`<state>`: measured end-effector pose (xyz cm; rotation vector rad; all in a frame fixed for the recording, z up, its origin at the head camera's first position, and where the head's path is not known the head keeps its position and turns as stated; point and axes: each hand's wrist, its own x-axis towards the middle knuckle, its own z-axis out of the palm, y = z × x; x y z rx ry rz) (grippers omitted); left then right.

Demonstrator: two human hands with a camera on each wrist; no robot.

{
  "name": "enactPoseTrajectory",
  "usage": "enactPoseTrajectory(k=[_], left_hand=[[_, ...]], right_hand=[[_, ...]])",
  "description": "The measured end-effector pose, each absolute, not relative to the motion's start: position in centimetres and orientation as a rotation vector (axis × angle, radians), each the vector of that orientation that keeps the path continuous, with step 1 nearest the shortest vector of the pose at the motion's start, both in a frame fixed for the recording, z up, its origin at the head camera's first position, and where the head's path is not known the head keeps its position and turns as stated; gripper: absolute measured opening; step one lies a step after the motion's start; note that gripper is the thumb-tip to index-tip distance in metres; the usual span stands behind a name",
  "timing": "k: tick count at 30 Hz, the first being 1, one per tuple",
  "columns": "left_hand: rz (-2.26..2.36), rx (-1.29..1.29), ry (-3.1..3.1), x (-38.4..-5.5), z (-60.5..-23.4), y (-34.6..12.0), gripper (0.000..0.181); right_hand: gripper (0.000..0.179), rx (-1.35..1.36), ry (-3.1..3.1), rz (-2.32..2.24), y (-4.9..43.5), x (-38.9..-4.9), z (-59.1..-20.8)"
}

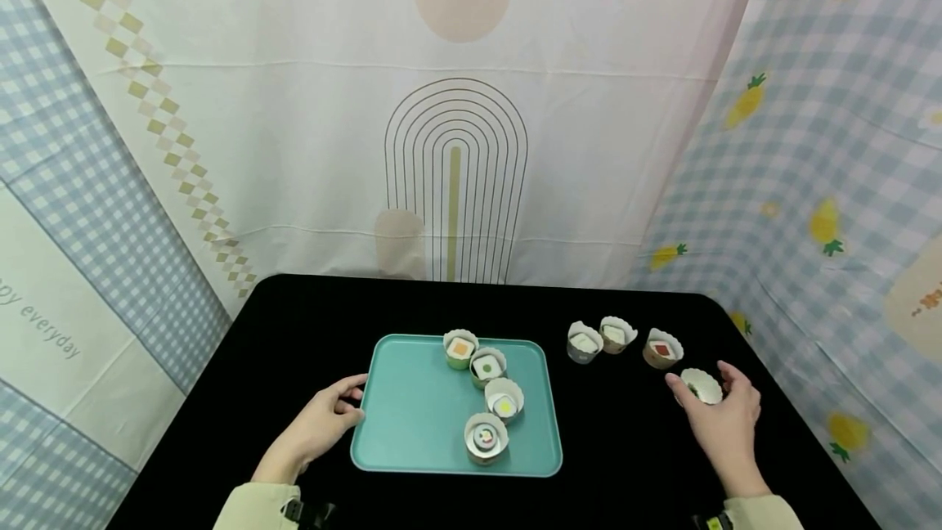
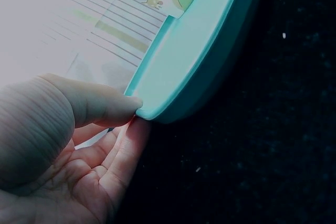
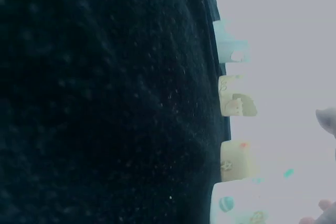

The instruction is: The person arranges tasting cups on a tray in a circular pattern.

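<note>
Tray (image 1: pixel 412 419) on black bench (image 1: pixel 309 325), left edge pinched by the left hand (image 1: pixel 324 419); right hand (image 1: pixel 724 424), grip spread wide about a paper cup (image 1: pixel 706 384) right of the tray, contact uncertain in washed-out wrist view. Uneven closing could tip it.

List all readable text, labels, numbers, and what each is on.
"...ppy everyday": the cloth at the left of the head view, its start cut off by the picture edge.
Orange marks on the right-hand cloth: too unclear to tell if lettering.
Prints on the paper cups: washed out; no words readable.
No numbers or brands readable.
</note>
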<state>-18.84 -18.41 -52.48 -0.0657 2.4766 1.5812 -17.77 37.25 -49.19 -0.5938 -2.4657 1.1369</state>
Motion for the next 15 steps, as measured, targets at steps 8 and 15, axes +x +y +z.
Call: enactPoseTrajectory(k=[8,15], left_hand=[[1.591,-0.067,2.471,-18.8,-52.3,-18.3,0.053],[1.592,-0.058,2.465,-18.8,-52.2,-18.4,0.053]], right_hand=[[0.116,-0.807,-2.428,1.456,38.8,-18.5,-49.8],[0.111,-0.787,-2.505,1.724,40.1,-19.1,-50.4]])
